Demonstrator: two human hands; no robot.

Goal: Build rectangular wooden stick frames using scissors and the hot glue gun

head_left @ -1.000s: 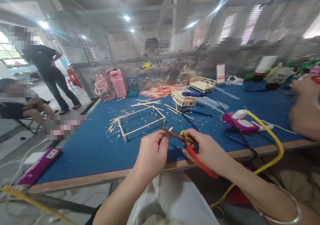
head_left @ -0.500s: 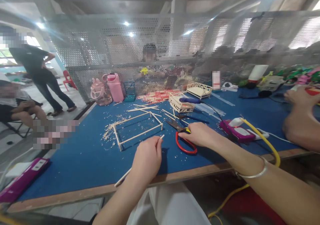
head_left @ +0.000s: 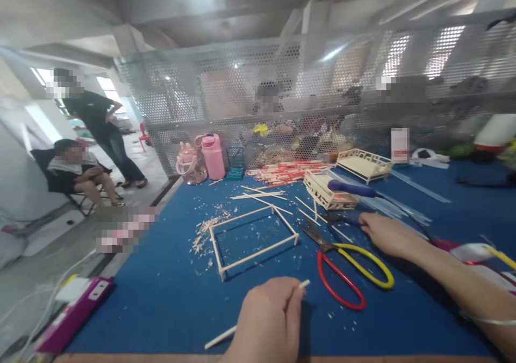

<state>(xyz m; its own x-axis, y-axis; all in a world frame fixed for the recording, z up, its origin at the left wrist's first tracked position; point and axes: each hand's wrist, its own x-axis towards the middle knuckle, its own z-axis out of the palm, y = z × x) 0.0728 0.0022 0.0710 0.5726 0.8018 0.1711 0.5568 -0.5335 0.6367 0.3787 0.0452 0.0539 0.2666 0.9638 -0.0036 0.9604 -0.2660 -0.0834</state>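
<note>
1. The blue surface (head_left: 161, 298) is littered with wood chips and loose sticks. On it stand an open rectangular stick frame (head_left: 253, 234), two miniature slatted beds (head_left: 363, 164) farther back, a pile of red sticks (head_left: 288, 170) and a pink bottle (head_left: 213, 156).
2. A perforated mesh screen (head_left: 282, 72) closes the far edge. At the left, one person stands (head_left: 102, 121) and another sits (head_left: 76, 169).
3. The left grip (head_left: 268, 320) hovers low over the near edge, pinching a thin wooden stick (head_left: 221, 337) that slants up to the right.
4. The right grip (head_left: 387, 234) lies loosely spread on the surface and holds nothing.
5. The red-and-yellow scissors (head_left: 328, 247) lie between the two hands.
6. Half a second ago the right grip rested on the scissors' handles. It has since moved past them, while the left keeps its pinch on the stick.
</note>
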